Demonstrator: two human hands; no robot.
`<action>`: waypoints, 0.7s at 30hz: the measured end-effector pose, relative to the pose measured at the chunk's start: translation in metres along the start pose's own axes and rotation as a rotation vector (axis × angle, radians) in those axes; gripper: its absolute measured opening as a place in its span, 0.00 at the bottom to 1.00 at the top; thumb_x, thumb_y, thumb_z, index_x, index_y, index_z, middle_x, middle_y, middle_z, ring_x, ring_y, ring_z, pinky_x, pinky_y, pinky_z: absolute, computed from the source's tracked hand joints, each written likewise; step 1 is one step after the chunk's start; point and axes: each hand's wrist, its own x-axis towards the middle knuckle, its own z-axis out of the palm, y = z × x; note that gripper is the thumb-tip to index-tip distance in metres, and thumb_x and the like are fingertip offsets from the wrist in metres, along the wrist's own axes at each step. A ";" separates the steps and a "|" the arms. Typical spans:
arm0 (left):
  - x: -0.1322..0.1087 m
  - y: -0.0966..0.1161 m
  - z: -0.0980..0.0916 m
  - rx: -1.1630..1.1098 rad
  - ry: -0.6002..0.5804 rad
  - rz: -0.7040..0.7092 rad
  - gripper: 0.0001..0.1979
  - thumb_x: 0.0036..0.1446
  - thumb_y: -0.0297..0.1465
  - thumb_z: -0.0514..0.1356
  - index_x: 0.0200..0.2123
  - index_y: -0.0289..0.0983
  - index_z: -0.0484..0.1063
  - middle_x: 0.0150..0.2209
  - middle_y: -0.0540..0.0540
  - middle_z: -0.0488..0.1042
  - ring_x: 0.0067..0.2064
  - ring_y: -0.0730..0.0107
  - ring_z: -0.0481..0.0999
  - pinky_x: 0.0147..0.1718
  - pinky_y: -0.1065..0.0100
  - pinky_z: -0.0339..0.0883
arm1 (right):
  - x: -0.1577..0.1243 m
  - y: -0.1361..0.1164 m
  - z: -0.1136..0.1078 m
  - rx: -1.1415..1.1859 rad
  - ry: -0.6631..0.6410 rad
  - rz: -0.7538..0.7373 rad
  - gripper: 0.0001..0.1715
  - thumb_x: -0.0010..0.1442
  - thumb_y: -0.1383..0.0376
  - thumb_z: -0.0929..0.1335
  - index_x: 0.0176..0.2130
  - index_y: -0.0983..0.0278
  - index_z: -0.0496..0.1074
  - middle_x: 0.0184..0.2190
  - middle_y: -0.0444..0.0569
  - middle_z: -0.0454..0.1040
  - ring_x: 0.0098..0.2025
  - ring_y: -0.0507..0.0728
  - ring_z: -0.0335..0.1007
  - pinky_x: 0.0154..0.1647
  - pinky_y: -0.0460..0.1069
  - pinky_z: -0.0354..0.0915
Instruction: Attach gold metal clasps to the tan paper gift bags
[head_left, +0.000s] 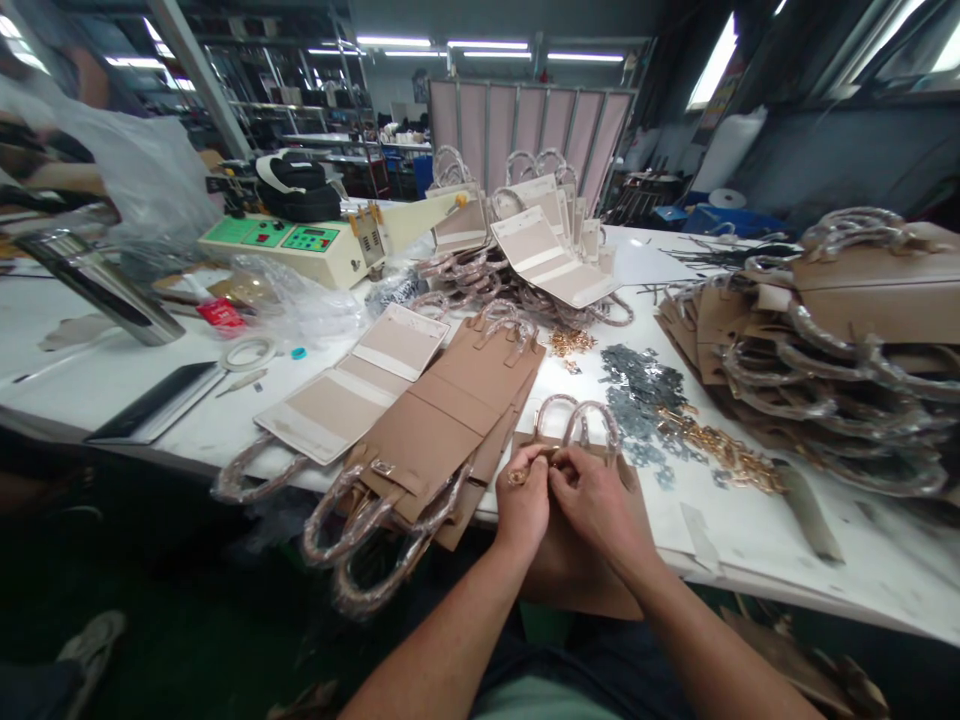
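Observation:
A brown bag panel (577,570) with plastic-wrapped handles (598,420) hangs partly over the table's front edge before me. At its top edge, my left hand (525,490) is closed, with a small gold-coloured metal piece (517,477) showing at its fingers. Close beside it, my right hand (592,495) pinches at the same edge; what lies between its fingertips is hidden. To the left lies a stack of similar brown panels (442,400) with wrapped handles. Flat grey metal pieces (641,385) and gold-coloured metal fittings (731,455) are spread to the right.
A pile of brown bag pieces (817,340) rises at the right. Behind are more panels (555,255) with handles. A cream machine (300,245), a steel flask (101,285) and a dark notebook (157,400) are at the left. A dark strip-like tool (808,512) lies near the front edge.

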 end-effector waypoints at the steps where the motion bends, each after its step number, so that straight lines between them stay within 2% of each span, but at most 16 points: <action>1: 0.000 0.000 0.000 0.004 -0.008 0.005 0.10 0.60 0.32 0.60 0.42 0.41 0.81 0.43 0.45 0.83 0.47 0.59 0.81 0.51 0.62 0.70 | 0.000 0.000 0.001 0.031 0.015 0.002 0.07 0.63 0.61 0.67 0.41 0.56 0.75 0.31 0.45 0.80 0.32 0.60 0.76 0.34 0.52 0.66; 4: 0.001 0.003 -0.001 0.011 -0.046 0.034 0.10 0.60 0.33 0.61 0.42 0.41 0.82 0.44 0.44 0.83 0.48 0.58 0.80 0.51 0.62 0.70 | -0.002 0.001 0.002 0.174 0.036 0.043 0.11 0.63 0.61 0.67 0.47 0.55 0.73 0.28 0.43 0.78 0.30 0.59 0.76 0.33 0.52 0.68; 8: 0.003 0.006 -0.001 0.028 -0.042 0.056 0.11 0.61 0.35 0.61 0.42 0.40 0.81 0.44 0.44 0.83 0.48 0.58 0.80 0.50 0.62 0.70 | -0.001 0.001 -0.005 0.356 -0.010 0.082 0.03 0.63 0.61 0.69 0.39 0.57 0.72 0.26 0.41 0.76 0.25 0.56 0.74 0.29 0.51 0.68; 11: 0.008 0.003 -0.001 0.061 -0.021 0.032 0.12 0.61 0.37 0.62 0.43 0.40 0.81 0.44 0.45 0.83 0.49 0.57 0.79 0.51 0.61 0.70 | 0.002 0.003 -0.011 0.493 -0.082 0.131 0.02 0.62 0.62 0.69 0.36 0.57 0.71 0.25 0.41 0.76 0.25 0.55 0.75 0.28 0.49 0.69; 16: 0.016 -0.005 -0.001 0.043 -0.040 -0.008 0.14 0.58 0.40 0.64 0.44 0.39 0.81 0.46 0.44 0.83 0.51 0.56 0.79 0.53 0.60 0.70 | 0.014 0.009 -0.008 0.481 -0.080 0.249 0.08 0.59 0.67 0.70 0.30 0.59 0.68 0.20 0.39 0.73 0.21 0.54 0.74 0.23 0.46 0.66; 21: 0.020 -0.009 -0.001 0.021 -0.028 -0.057 0.18 0.55 0.42 0.67 0.45 0.38 0.81 0.47 0.42 0.83 0.51 0.53 0.80 0.51 0.60 0.71 | 0.012 0.007 -0.004 0.527 -0.085 0.206 0.07 0.61 0.64 0.70 0.31 0.59 0.69 0.21 0.41 0.74 0.21 0.55 0.74 0.21 0.46 0.65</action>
